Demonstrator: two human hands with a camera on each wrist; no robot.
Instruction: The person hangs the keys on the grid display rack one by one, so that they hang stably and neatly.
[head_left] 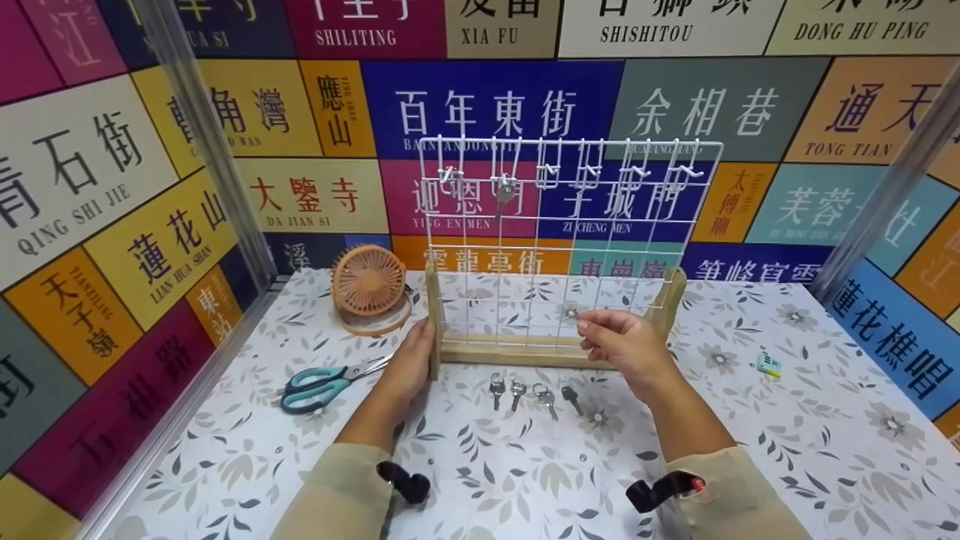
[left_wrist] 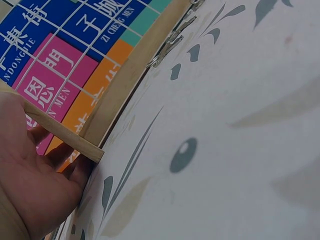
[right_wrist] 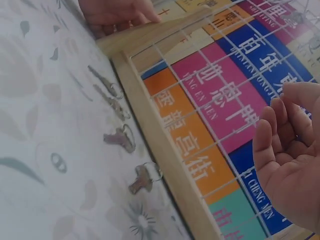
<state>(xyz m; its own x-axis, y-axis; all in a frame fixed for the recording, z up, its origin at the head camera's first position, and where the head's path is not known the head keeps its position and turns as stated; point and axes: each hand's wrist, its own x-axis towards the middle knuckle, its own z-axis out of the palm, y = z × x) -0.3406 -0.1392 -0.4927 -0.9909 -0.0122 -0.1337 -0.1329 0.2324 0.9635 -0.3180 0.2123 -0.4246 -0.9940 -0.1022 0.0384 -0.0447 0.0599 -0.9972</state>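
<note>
A white wire grid rack [head_left: 574, 220] stands upright in a wooden base [head_left: 525, 356]. My left hand [head_left: 411, 364] holds the rack's left wooden post [left_wrist: 65, 132], its fingers behind the post in the left wrist view. In front of the grid's lower right part, my right hand [head_left: 626, 349] is raised with fingers loosely bent and thumb near the index fingertip. I see nothing between them. A key [head_left: 504, 193] hangs from a hook near the top left, and a second metal piece, probably a key [head_left: 451, 178], hangs further left. Several keys with rings [right_wrist: 120, 137] lie before the base.
Several white wire hooks [head_left: 589, 176] line the grid's upper part. Left of the rack are an orange fan [head_left: 367, 281] and teal-handled scissors [head_left: 319, 386]. A small green-and-white item [head_left: 768, 365] lies to the right on the floral tablecloth [head_left: 825, 450]. Sign-covered walls enclose the table.
</note>
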